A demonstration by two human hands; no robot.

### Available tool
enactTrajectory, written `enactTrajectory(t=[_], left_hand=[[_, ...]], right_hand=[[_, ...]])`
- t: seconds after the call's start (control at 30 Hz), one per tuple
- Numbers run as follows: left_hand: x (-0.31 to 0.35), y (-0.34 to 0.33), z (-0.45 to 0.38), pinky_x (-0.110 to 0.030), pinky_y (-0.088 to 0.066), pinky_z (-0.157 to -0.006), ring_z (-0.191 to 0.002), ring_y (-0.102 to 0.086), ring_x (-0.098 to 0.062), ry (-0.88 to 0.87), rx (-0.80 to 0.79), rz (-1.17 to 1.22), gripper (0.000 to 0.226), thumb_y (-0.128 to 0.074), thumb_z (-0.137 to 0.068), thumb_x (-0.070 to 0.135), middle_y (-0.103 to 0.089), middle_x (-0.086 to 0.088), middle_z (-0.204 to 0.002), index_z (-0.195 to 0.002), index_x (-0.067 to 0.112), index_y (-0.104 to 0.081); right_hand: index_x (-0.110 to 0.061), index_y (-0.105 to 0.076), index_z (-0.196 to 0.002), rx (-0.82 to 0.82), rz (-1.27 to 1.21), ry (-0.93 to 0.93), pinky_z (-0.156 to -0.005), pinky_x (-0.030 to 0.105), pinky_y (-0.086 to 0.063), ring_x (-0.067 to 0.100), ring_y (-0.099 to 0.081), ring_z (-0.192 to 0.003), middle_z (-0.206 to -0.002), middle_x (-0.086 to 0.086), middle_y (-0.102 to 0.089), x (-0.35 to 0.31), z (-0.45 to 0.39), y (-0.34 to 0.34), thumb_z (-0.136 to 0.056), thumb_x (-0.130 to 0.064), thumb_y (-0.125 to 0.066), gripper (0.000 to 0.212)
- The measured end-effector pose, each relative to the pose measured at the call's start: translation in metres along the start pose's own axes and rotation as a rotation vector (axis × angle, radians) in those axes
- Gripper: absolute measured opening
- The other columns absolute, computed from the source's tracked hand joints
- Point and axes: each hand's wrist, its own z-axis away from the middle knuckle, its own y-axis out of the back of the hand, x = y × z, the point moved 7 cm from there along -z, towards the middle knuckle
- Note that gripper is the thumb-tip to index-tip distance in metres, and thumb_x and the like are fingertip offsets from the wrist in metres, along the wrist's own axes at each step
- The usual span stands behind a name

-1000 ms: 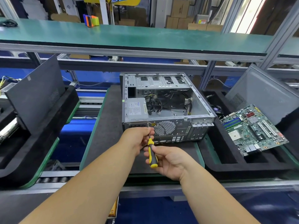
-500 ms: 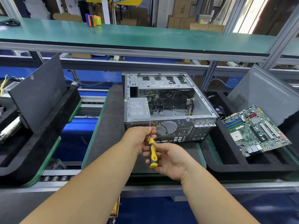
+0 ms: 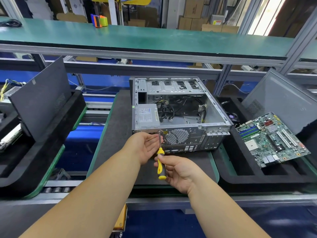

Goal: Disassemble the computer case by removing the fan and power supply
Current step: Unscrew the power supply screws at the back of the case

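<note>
Computer case [image 3: 180, 117]: right hand [image 3: 180, 170] grip holds screwdriver [image 3: 161, 162]; left hand [image 3: 145, 146] grip wide beside shaft.

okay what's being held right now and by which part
The right hand grips a screwdriver by its yellow-and-black handle. The left hand holds nothing: its open fingers lie beside the metal shaft, near the case's rear panel.

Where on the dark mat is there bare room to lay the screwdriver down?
Left of the computer case, the dark mat lies bare to its green edge. The strip before the case is crowded by both hands and the screwdriver.
</note>
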Motion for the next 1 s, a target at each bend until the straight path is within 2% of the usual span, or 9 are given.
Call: enactTrajectory(t=[0.13, 0.23, 0.33, 0.43, 0.57, 0.67, 0.8, 1.0], left_hand=[[-0.001, 0.000, -0.001, -0.027, -0.056, -0.060, -0.083, -0.071, -0.023, 0.018, -0.013, -0.025, 0.030, -0.039, -0.097, 0.007, -0.075, -0.016, -0.088, -0.096, -0.004, -0.067], [-0.001, -0.002, -0.003, -0.029, -0.054, -0.069, -0.087, -0.070, -0.026, 0.024, -0.015, -0.010, 0.031, -0.039, -0.097, 0.009, -0.074, -0.018, -0.093, -0.097, -0.005, -0.066], [-0.001, -0.003, -0.004, -0.029, -0.055, -0.070, -0.089, -0.070, -0.027, 0.027, -0.014, 0.014, 0.032, -0.039, -0.098, 0.011, -0.074, -0.019, -0.094, -0.099, -0.006, -0.066], [-0.001, -0.002, -0.005, -0.028, -0.055, -0.064, -0.088, -0.072, -0.025, 0.030, -0.016, 0.019, 0.032, -0.041, -0.098, 0.013, -0.074, -0.018, -0.097, -0.104, -0.005, -0.066], [-0.003, -0.002, -0.006, -0.028, -0.054, -0.064, -0.084, -0.073, -0.023, 0.034, -0.030, 0.033, 0.031, -0.042, -0.097, 0.013, -0.075, -0.016, -0.094, -0.101, -0.004, -0.067], [-0.003, -0.003, -0.006, -0.028, -0.055, -0.067, -0.080, -0.073, -0.023, 0.028, -0.035, 0.050, 0.029, -0.043, -0.095, 0.012, -0.075, -0.017, -0.093, -0.101, -0.004, -0.067], [-0.004, -0.003, -0.008, -0.028, -0.055, -0.066, -0.084, -0.073, -0.023, 0.023, -0.024, 0.050, 0.029, -0.045, -0.095, 0.013, -0.075, -0.016, -0.096, -0.105, -0.003, -0.066], [-0.004, -0.003, -0.008, -0.029, -0.054, -0.069, -0.090, -0.072, -0.025, 0.019, -0.008, 0.044, 0.029, -0.045, -0.096, 0.014, -0.075, -0.016, -0.094, -0.103, -0.004, -0.067]], right_hand=[[-0.011, -0.071, -0.091, 0.049, 0.011, 0.037, -0.047, 0.020, -0.048, 0.008, -0.063, -0.054, -0.066, 0.001, -0.071, -0.001, -0.002, 0.003, -0.084, -0.019, -0.075, 0.012], [-0.011, -0.067, -0.085, 0.066, 0.051, 0.093, -0.047, 0.020, -0.047, 0.009, -0.060, -0.055, -0.063, -0.001, -0.066, -0.004, -0.004, 0.004, -0.081, -0.020, -0.078, 0.015], [-0.011, -0.061, -0.087, 0.054, 0.066, 0.143, -0.049, 0.022, -0.048, 0.011, -0.061, -0.055, -0.061, -0.003, -0.063, -0.005, -0.005, 0.002, -0.082, -0.017, -0.077, 0.018], [-0.010, -0.063, -0.096, 0.036, 0.036, 0.129, -0.050, 0.024, -0.049, 0.010, -0.063, -0.055, -0.064, -0.003, -0.066, -0.001, -0.006, -0.001, -0.086, -0.015, -0.073, 0.015], [-0.013, -0.058, -0.091, 0.055, -0.112, 0.091, -0.044, 0.022, -0.040, 0.009, -0.047, -0.044, -0.058, -0.001, -0.053, 0.003, -0.010, 0.001, -0.093, -0.019, -0.065, 0.009], [-0.007, -0.059, -0.089, 0.037, -0.261, 0.020, -0.042, 0.023, -0.037, 0.011, -0.043, -0.042, -0.061, 0.004, -0.051, 0.002, -0.008, 0.001, -0.099, -0.030, -0.051, 0.026], [-0.001, -0.063, -0.092, 0.008, -0.293, -0.007, -0.043, 0.022, -0.037, 0.011, -0.043, -0.044, -0.062, 0.005, -0.053, -0.001, -0.007, -0.003, -0.102, -0.028, -0.040, 0.036], [-0.002, -0.066, -0.096, 0.043, -0.302, 0.000, -0.048, 0.023, -0.047, 0.014, -0.057, -0.050, -0.065, 0.006, -0.061, 0.001, -0.005, -0.006, -0.101, -0.027, -0.050, 0.030]])
